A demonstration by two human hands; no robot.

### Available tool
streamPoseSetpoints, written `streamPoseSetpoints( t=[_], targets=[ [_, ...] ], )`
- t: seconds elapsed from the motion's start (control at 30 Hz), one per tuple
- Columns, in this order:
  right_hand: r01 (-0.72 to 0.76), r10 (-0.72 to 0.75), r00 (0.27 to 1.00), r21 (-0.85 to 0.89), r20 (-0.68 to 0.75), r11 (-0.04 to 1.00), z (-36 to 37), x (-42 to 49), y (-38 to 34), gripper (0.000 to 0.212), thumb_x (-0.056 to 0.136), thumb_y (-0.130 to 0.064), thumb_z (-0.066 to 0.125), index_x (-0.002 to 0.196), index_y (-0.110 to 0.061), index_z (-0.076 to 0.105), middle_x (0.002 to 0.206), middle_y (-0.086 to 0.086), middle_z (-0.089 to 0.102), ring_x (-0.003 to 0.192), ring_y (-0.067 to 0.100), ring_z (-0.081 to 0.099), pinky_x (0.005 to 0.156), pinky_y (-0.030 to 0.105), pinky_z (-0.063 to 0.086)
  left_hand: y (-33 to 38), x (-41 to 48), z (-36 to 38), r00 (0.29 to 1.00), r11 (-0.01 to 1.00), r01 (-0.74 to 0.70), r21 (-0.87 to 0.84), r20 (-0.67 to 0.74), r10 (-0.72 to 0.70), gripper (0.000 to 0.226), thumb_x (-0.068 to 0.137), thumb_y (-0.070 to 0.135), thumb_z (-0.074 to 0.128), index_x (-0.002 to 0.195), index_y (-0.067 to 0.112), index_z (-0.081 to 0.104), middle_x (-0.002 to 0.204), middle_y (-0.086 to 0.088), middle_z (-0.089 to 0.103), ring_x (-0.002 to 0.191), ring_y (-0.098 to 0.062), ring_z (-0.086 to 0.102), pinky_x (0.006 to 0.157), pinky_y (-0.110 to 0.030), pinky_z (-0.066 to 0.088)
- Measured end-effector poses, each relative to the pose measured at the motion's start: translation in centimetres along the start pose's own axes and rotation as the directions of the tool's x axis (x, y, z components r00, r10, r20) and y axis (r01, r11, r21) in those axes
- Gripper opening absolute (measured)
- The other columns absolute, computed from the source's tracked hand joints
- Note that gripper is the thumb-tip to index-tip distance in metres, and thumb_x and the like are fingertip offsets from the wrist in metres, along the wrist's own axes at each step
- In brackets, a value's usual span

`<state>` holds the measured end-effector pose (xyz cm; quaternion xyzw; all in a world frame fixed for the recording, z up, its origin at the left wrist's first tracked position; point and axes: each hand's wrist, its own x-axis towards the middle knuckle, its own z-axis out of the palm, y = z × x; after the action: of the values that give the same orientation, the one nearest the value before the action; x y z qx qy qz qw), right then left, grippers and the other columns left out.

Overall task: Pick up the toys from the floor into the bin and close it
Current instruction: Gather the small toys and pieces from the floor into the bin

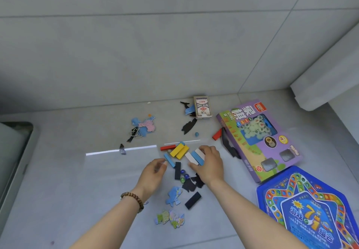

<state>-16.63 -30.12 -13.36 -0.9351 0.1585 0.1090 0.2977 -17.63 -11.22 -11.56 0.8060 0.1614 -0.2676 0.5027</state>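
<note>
Several map-printed puzzle pieces [170,218] lie nearest me on the floor [77,200], with a dark block [192,200] and a blue puzzle piece [174,196] just beyond them. A blue game board [310,209] sits off to my right.

Next come my hands, both down among the coloured blocks. My right hand [208,163] grips a set of white and blue blocks [195,157], thumb on the near side and fingers over the far ends. My left hand [155,173] has its fingers curled at the end of a light blue block [169,160]. I cannot tell whether they have closed on it or only touch it. Between my wrists lie three marbles [184,174], another dark block standing beside them, and some black puzzle pieces [194,184].

Farther out are two yellow blocks [179,150], a red block [168,147], a purple chess box [258,141], more puzzle pieces [144,125] and a card deck [202,109].

At the left edge, well apart from the toys, a grey rounded container [29,147] may be the bin, though I cannot be sure. I see nothing in it and no lid. I judge the job barely begun: nearly every toy remains to be lifted, and the closing is not yet near.
</note>
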Motion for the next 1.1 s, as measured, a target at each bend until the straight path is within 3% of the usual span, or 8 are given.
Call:
streamPoseSetpoints(
  t=[0.13,0.23,0.37,0.47,0.63,0.7,0.83,1.1],
  targets=[
    [-0.015,0.015,1.000,0.016,-0.008,1.000,0.0,-0.2,-0.3,0.058,0.076,-0.035,0.072,0.126,-0.018,0.048,0.120,0.000,0.049,0.116,0.015,0.045,0.096,0.025,0.041,0.3,-0.3,-0.1,1.000,0.996,0.011,-0.088,-0.023,-0.013,0.036,0.097,0.032,0.044,0.129,0.015,0.050,0.127,-0.006,0.054,0.110,-0.022,0.055,0.095,-0.033,0.047],
    [-0.108,0.115,0.993,0.292,-0.006,0.950,-0.6,-0.6,-1.5,0.055,0.073,-0.031,0.076,0.119,-0.016,0.051,0.111,-0.001,0.053,0.105,0.014,0.052,0.083,0.017,0.045,1.2,-0.5,0.0,0.998,0.960,0.054,-0.275,-0.022,-0.062,0.035,0.098,0.035,0.042,0.123,0.015,0.054,0.119,-0.006,0.060,0.100,-0.018,0.058,0.085,-0.028,0.050],
    [-0.092,-0.051,0.976,0.617,0.211,0.782,-0.9,-1.8,-4.9,0.051,0.073,-0.025,0.079,0.115,-0.017,0.052,0.097,-0.007,0.055,0.088,0.006,0.054,0.068,0.004,0.044,2.7,-0.8,-0.2,0.941,0.638,0.331,-0.695,0.296,-0.166,0.053,0.094,0.058,0.030,0.112,0.018,0.060,0.114,-0.008,0.064,0.109,-0.025,0.058,0.103,-0.043,0.042],
    [-0.105,-0.038,0.979,0.651,0.202,0.752,-1.3,-1.1,-5.6,0.047,0.077,-0.033,0.075,0.117,-0.021,0.053,0.109,-0.005,0.054,0.098,0.010,0.052,0.072,0.010,0.043,3.3,-0.7,-1.1,0.920,0.453,0.388,-0.802,0.361,-0.151,0.053,0.092,0.058,0.035,0.108,0.015,0.063,0.105,-0.008,0.068,0.101,-0.025,0.061,0.095,-0.043,0.046],
    [-0.170,0.082,0.974,0.447,0.210,0.878,-0.2,1.9,-5.5,0.062,0.077,-0.036,0.074,0.130,-0.021,0.047,0.130,0.004,0.036,0.122,0.020,0.042,0.103,0.031,0.040,2.7,0.7,-2.8,0.949,0.554,0.277,-0.785,0.132,-0.287,0.034,0.094,0.040,0.046,0.100,0.009,0.058,0.087,-0.008,0.058,0.081,-0.017,0.059,0.066,-0.030,0.054],
    [-0.140,0.063,0.972,0.350,0.225,0.926,0.8,2.2,-5.9,0.071,0.073,-0.035,0.077,0.134,-0.020,0.043,0.134,0.005,0.032,0.129,0.021,0.035,0.109,0.030,0.034,2.2,1.0,-3.4,0.948,0.577,0.270,-0.771,0.106,-0.301,0.032,0.093,0.041,0.049,0.097,0.011,0.058,0.088,-0.007,0.057,0.079,-0.016,0.058,0.057,-0.026,0.056],
    [-0.038,-0.003,0.982,0.212,0.189,0.977,2.1,1.6,-6.0,0.074,0.070,-0.030,0.080,0.133,-0.019,0.043,0.131,0.002,0.032,0.124,0.019,0.031,0.103,0.027,0.034,1.5,1.1,-3.9,0.947,0.544,0.263,-0.797,0.105,-0.304,0.036,0.093,0.043,0.048,0.097,0.010,0.060,0.088,-0.007,0.057,0.080,-0.016,0.058,0.053,-0.023,0.057],
    [0.002,-0.046,0.987,0.272,0.154,0.962,2.8,0.5,-5.6,0.049,0.072,-0.016,0.078,0.113,-0.018,0.052,0.116,-0.002,0.044,0.113,0.015,0.038,0.087,0.016,0.032,0.8,0.4,-3.9,0.953,0.542,0.251,-0.802,0.105,-0.285,0.033,0.093,0.042,0.048,0.096,0.011,0.059,0.084,-0.005,0.056,0.077,-0.014,0.058,0.058,-0.023,0.057]
  ],
)
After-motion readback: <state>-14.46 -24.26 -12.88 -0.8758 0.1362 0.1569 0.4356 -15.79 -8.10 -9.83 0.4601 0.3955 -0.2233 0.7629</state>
